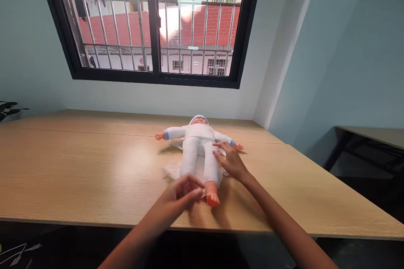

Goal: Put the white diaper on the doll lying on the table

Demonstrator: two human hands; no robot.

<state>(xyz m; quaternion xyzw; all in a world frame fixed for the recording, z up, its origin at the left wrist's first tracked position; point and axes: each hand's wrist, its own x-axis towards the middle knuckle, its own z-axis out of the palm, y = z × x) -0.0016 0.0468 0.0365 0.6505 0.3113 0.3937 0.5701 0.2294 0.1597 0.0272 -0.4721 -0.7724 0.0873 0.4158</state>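
Note:
A baby doll [199, 132] in a white suit with blue cuffs and a patterned white cap lies on its back, feet towards me. Under its legs is a thin white cloth or diaper-like sheet [172, 171]. My left hand [181, 195] is curled at the doll's lower left leg, thumb and fingertips close together; that foot is hidden behind it, and what the fingers hold does not show. The doll's other bare foot [212, 195] is just right of those fingertips. My right hand [232, 160] has its fingers extended and apart, fingertips at the doll's right-side thigh.
The doll lies on a light wooden table [94, 168], whose front edge is close to me. Behind it is a barred window [154, 79] in a pale wall. A dark-legged table [375, 136] stands at right; plant leaves [9, 109] show at far left.

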